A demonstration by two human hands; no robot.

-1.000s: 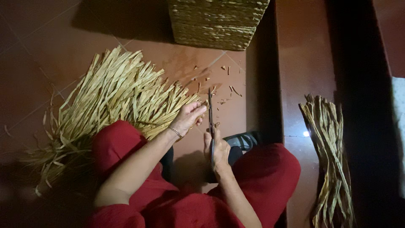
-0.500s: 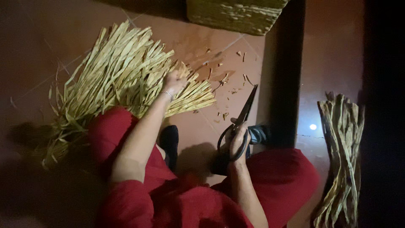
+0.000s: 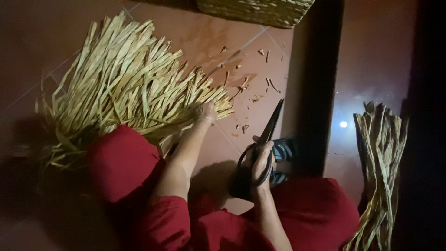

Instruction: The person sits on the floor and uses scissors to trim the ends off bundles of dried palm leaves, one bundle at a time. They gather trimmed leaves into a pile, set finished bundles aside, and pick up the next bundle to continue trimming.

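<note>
My left hand (image 3: 206, 112) reaches forward into the cut ends of a big fan-shaped pile of pale dried leaf strips (image 3: 125, 88) lying on the reddish tiled floor; its fingers are buried among the strips, so I cannot see whether it grips any. My right hand (image 3: 260, 160) holds a pair of large black scissors (image 3: 265, 139) by the handles, with the closed blades pointing up and away. My knees in red clothing (image 3: 121, 162) frame both arms.
A woven basket (image 3: 260, 9) stands at the top edge. Small cut scraps (image 3: 246, 83) litter the floor in front of the scissors. A bundle of wider dried leaves (image 3: 378, 172) lies at the right beyond a dark threshold strip (image 3: 316, 93).
My left hand left the scissors' blades and moved left into the strip pile. My right hand swung the scissors to the right and tilted them. The view shifted down and left.
</note>
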